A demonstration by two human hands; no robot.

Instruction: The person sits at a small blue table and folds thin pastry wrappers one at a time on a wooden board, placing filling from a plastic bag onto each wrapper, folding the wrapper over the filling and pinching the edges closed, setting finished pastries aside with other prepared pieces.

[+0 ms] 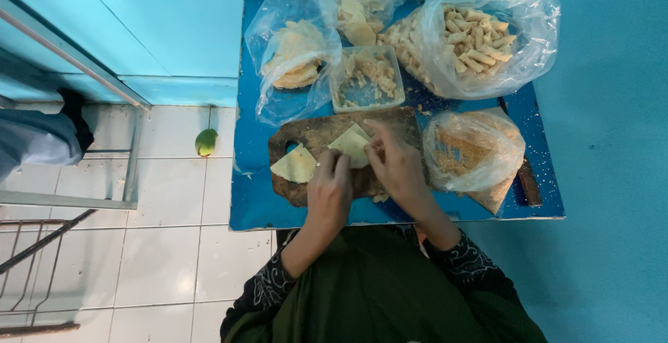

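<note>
Pale yellow pastry sheet (351, 146) is pinched by both the left hand (329, 191) and right hand (395, 164) fingers on the dark wooden board (316, 136); one triangular sheet (295, 165) waits, while a clear bag of finished rolls (480, 40) looks pretty full.

**Dark green garment, patterned black cuffs**

The person wears a dark olive-green garment (379, 294); black sleeves (275, 284) with pale swirling, lace-like patterning end at the forearms; both hands are bare, without rings or gloves.
</note>
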